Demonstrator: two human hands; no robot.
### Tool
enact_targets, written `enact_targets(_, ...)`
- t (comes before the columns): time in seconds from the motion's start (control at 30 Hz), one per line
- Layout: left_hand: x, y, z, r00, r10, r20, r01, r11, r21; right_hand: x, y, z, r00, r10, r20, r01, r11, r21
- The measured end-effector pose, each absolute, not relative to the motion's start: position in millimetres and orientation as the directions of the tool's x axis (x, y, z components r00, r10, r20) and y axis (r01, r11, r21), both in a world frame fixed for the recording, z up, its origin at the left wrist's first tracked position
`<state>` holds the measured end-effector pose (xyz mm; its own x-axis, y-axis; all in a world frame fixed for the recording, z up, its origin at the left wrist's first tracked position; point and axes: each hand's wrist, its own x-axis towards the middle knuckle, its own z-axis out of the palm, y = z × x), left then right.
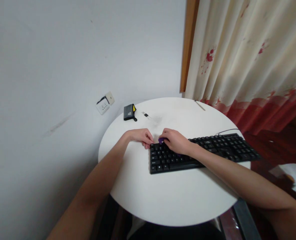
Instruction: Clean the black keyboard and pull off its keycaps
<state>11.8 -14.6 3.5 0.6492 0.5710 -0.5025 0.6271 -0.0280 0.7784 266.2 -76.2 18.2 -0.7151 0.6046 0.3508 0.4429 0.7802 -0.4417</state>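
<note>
A black keyboard [187,163] lies on the white round table, its right end reaching past the table's edge. At its far left corner is my left hand [141,135], with curled fingers closed on the corner; the fingertips are partly hidden. My right hand [174,140] is closed around a purple cloth [161,140] and rests over the upper left keys. Most of the cloth is covered by the hand, and a little purple shows below the palm.
Toward the back of the table [167,196] are a dark pouch [129,112] with a yellow patch, a small black item with pale ends [146,115] and a thin stick [199,105]. A cable [227,130] runs behind the keyboard. Wall and curtain [227,66] border the table.
</note>
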Motion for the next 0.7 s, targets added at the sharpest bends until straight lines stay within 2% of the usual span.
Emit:
enact_targets(0.1,11,-14,3,0.650,0.570,-0.502,0.618,-0.013,0.786,263,-84,16,-0.794,0.539,0.279,0.427,0.823,-0.375)
enact_targets(0.2,9,-12,1,0.660,0.564,-0.496,0.614,-0.025,0.789,257,-100,19,-0.902,0.351,0.250,0.249,0.898,-0.364)
enact_targets(0.33,7,-11,0,0.682,0.550,-0.482,0.602,-0.048,0.797,251,-121,25,-0.968,0.084,0.235,-0.030,0.895,-0.444)
enact_targets(0.43,7,-11,0,0.688,0.547,-0.477,0.594,-0.047,0.803,251,-126,30,-0.975,0.003,0.221,-0.112,0.855,-0.507)
enact_targets(0.53,8,-12,1,0.677,0.551,-0.489,0.600,-0.028,0.799,254,-122,36,-0.964,0.069,0.258,-0.083,0.841,-0.534)
enact_targets(0.6,10,-13,2,0.662,0.562,-0.496,0.610,-0.021,0.792,258,-113,38,-0.924,0.214,0.316,0.010,0.841,-0.541)
enact_targets(0.7,11,-14,2,0.649,0.571,-0.502,0.630,-0.035,0.776,266,-95,36,-0.809,0.461,0.364,0.244,0.827,-0.506)
